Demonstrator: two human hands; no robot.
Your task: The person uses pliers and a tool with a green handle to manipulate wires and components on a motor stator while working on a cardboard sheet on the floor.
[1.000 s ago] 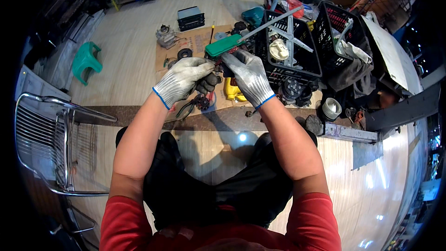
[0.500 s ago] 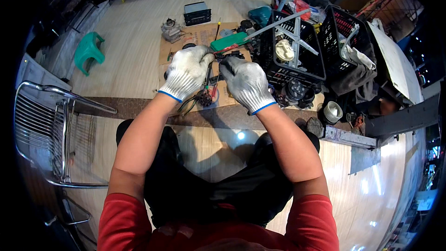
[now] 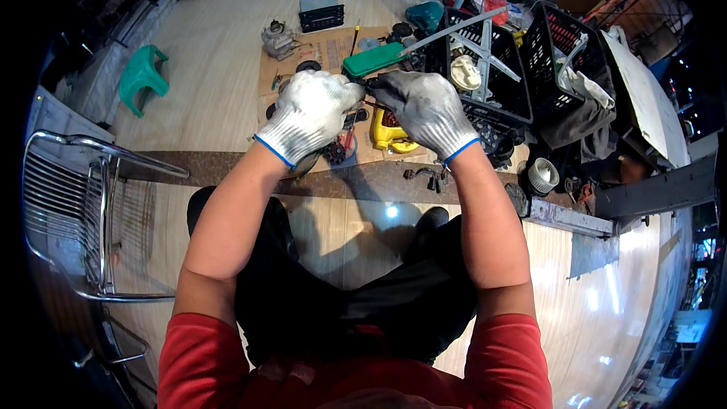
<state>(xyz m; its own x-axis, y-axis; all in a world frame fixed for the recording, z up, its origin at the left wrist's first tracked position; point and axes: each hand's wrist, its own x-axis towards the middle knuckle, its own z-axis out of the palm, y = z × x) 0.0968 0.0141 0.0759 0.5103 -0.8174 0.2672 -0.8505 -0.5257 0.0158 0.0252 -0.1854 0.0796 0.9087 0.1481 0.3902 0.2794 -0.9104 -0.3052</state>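
White knit gloves with blue cuffs cover both of my hands. My left hand (image 3: 312, 110) is closed, its fingertips meeting those of my right hand (image 3: 425, 104) over the cardboard. The right hand is closed too, its glove darkened with grime at the fingers. Between the fingertips a small dark piece shows, too small and covered to name. Just beyond them lies a green case (image 3: 374, 59). Partly under the right hand is a yellow plastic object (image 3: 388, 133), and below the left wrist lie a dark round part (image 3: 334, 153) and red-handled tools (image 3: 348, 141).
Black crates (image 3: 522, 110) with metal brackets and a cream part stand at the right. A metal assembly (image 3: 279, 39) and a black box-shaped stack (image 3: 321, 14) sit at the far side. A green stool (image 3: 144, 77) and a chrome chair (image 3: 102, 216) are at the left.
My right hand has moved right and away from me, uncovering the yellow object. The left hand has shifted slightly right. A thin reddish rod above the hands no longer shows there.
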